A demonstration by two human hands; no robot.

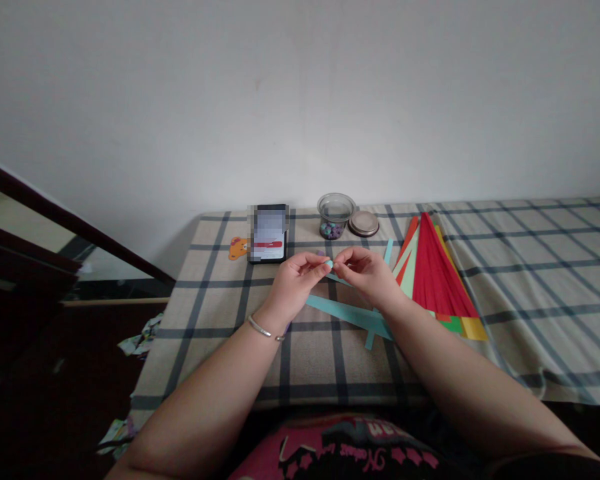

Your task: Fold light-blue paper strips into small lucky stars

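In front of me, over the table's middle, my left hand [297, 277] pinches a small light-blue folded paper piece [329, 265] between thumb and fingertips. From the other side my right hand [367, 275] closes thumb and forefinger on the same piece, its other fingers curled. Below the hands, light-blue paper strips [347, 312] lie crossed on the cloth, partly covered by my right forearm. Beyond them stands a clear plastic cup [336, 208] with small purple and blue pieces at its bottom. A round lid [365, 223] lies beside it.
A checked cloth [220, 303] covers the table, which meets a white wall. To the left, a phone [270, 233] stands by a bear-shaped sticker [238, 249]. Fanned paper strips [437, 280] in red, green, orange and yellow lie right. A dark railing [80, 223] runs at far left.
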